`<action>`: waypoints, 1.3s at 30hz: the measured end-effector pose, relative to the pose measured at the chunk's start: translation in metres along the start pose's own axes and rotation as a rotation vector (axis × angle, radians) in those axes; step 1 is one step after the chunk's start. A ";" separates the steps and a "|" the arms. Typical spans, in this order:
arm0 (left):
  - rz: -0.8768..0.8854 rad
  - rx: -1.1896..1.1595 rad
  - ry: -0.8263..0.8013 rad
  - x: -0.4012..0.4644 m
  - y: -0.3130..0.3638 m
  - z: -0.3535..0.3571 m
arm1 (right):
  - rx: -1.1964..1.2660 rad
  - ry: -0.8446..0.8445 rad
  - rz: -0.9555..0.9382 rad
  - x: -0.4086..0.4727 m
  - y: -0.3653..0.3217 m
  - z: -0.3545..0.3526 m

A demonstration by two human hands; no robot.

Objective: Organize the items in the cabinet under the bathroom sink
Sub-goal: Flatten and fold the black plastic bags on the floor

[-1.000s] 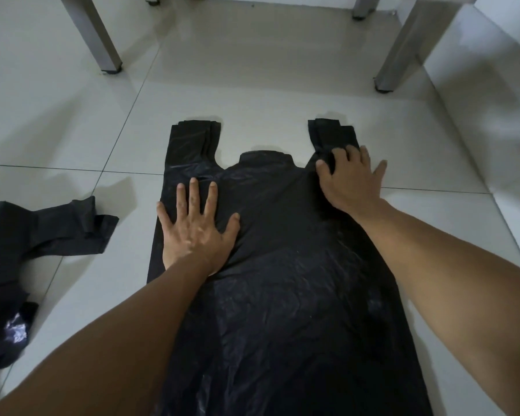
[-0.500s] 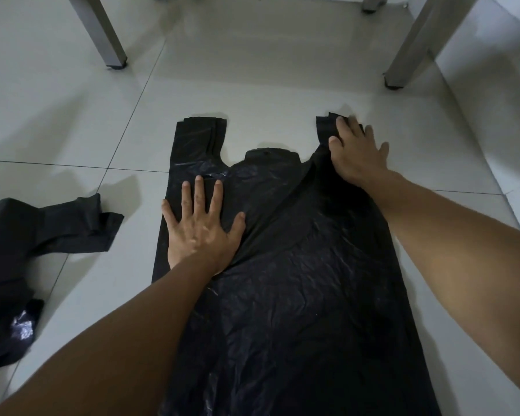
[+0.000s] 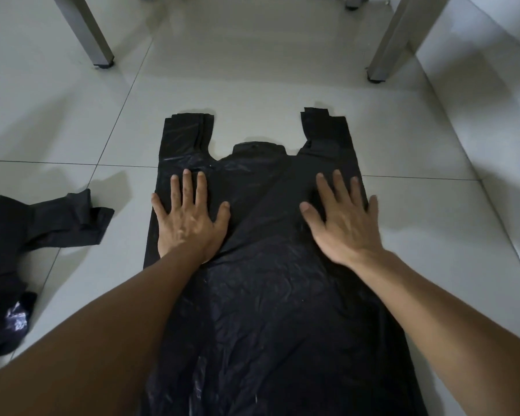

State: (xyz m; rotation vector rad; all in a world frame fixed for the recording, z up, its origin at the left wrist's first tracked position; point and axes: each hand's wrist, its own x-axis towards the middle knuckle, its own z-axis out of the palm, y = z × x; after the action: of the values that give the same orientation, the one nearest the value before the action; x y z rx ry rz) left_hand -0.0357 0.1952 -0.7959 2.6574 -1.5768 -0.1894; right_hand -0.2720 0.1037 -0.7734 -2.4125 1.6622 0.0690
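Right hand (image 3: 344, 225) slid back; two hands flatten one bag (image 3: 270, 295).

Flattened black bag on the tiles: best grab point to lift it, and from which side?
Probably the two handle loops at the far end of the black plastic bag: the left handle and right handle stick out as free strips. Come from above, fingers pinching each strip. The body lies flat under the left hand and right hand, offering no edge.
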 end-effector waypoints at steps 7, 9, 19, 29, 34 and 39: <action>0.006 -0.198 0.234 -0.010 0.001 -0.010 | -0.122 -0.026 -0.034 -0.035 0.005 0.021; -0.004 -0.244 0.209 -0.015 0.003 -0.017 | -0.127 -0.038 -0.050 -0.034 0.004 0.022; 0.058 -0.124 -0.140 -0.069 0.015 -0.058 | 0.008 0.059 -0.156 -0.101 -0.023 0.003; 0.236 0.016 -0.104 -0.238 0.002 -0.001 | -0.053 -0.059 -0.158 -0.219 -0.012 0.036; 0.225 0.067 -0.097 -0.272 -0.011 0.011 | -0.087 -0.067 -0.126 -0.245 0.011 0.043; 0.156 0.100 -0.069 -0.279 -0.033 0.013 | -0.113 -0.048 -0.066 -0.248 0.039 0.043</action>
State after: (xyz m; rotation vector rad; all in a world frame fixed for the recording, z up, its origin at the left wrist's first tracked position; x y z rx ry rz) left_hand -0.1404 0.4559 -0.7891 2.6093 -1.8531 -0.2025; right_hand -0.3948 0.3268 -0.7818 -2.5245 1.5976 0.2145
